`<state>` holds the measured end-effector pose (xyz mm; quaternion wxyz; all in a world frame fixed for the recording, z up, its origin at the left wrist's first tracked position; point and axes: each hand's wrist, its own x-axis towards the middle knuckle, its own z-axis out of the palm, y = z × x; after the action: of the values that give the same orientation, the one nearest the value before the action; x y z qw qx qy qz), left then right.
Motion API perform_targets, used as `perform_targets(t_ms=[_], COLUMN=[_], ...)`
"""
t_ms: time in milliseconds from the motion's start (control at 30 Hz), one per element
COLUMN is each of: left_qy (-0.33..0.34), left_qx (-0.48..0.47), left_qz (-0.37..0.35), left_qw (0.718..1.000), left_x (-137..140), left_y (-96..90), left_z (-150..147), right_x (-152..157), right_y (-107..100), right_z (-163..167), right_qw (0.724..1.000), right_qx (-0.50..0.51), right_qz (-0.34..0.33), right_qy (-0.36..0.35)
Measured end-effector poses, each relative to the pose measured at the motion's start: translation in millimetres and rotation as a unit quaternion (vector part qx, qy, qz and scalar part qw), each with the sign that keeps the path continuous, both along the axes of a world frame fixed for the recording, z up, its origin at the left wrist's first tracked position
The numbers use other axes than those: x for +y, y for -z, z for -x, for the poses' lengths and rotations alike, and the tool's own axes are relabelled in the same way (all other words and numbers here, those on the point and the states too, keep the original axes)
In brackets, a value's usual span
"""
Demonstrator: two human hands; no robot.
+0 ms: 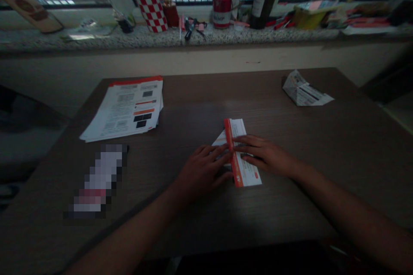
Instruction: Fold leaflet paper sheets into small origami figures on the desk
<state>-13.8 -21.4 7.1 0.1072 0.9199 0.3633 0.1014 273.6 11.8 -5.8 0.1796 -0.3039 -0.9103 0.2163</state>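
Your left hand [206, 168] and right hand [271, 154] lay unclenched on the sheet [249, 175]. Folds were made; shaping appeared unfinished.

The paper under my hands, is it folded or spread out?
Folded: the paper has a red strip along its long edge, and a white flap juts out beyond it.
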Motion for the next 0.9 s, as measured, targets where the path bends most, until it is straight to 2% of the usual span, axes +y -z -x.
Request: perform_targets(t_ms=[433,700,900], left_qy=[-0.001,-0.013,-0.035], left_qx=[-0.003,-0.01,-0.022], left_qz=[-0.002,-0.002,0.001], left_qw=[1.0,1.0,0.999], left_x=[1.1,1.7,3.3], left_y=[-1.3,-0.9,-2.1], left_z=[-1.1,-3.1,-9.6], right_x=[1.0,1.6,0.9], right_y=[1.7,-2.4,-4.5], right_z=[-3.9,-3.4,-3.5], right_qw=[0.999,1.0,0.999], right_qx=[0.026,0.024,0.028], right_qz=[0.023,-0.012,-0.01], right_qy=[0.009,0.017,0.022])
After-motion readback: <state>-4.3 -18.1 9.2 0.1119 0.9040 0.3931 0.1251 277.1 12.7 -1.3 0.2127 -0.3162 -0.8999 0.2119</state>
